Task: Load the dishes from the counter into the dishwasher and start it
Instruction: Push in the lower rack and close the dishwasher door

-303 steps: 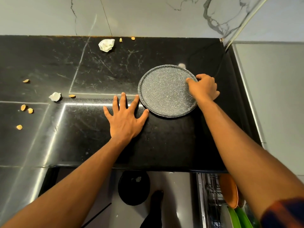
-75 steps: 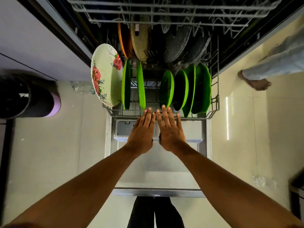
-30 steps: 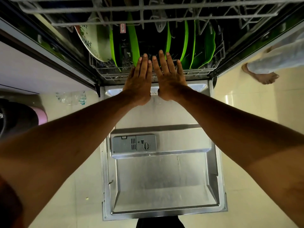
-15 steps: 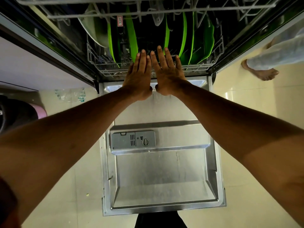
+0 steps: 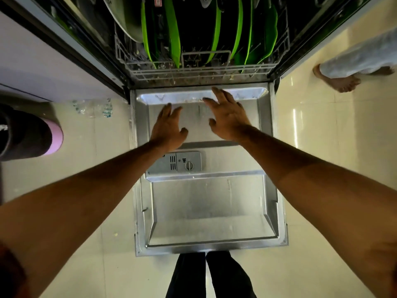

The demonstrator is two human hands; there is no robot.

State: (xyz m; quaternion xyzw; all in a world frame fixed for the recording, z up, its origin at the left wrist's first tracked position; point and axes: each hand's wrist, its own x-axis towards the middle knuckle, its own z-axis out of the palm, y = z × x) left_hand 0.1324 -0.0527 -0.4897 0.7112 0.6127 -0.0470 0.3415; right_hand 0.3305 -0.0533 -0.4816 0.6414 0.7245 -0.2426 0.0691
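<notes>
— Legs (image 5: 206, 276) in dark trousers stand at the bottom edge, right against the lip of the dishwasher door (image 5: 210, 203). What lies beyond them?

— That door, folded down flat, steel inner face up. Midway along it sits the detergent compartment (image 5: 178, 163) with its round knob, partly covered by the left forearm.

— And the hands?

— Both hang over the far half of the door, palms down, holding nothing. The left hand (image 5: 169, 127) has its fingers straight and loosely together, thumb out to the side. The right hand (image 5: 227, 117) is spread wider, fingertips over the raised strip near the hinge. Whether either palm touches the steel I cannot tell.

— Are they on the rack?

— No, short of it. The lower rack (image 5: 202, 72) sits inside the tub, its front wire edge just past the hinge.

— Loaded?

— Yes. Green plates (image 5: 174, 39) stand on edge in a row across it, with a pale plate (image 5: 126, 20) leaning at the left end.

— Anything off to the sides?

— A dark bin with a pink rim (image 5: 32, 134) on the floor at left, and another person's bare foot (image 5: 339, 81) on the tiles at right.
</notes>
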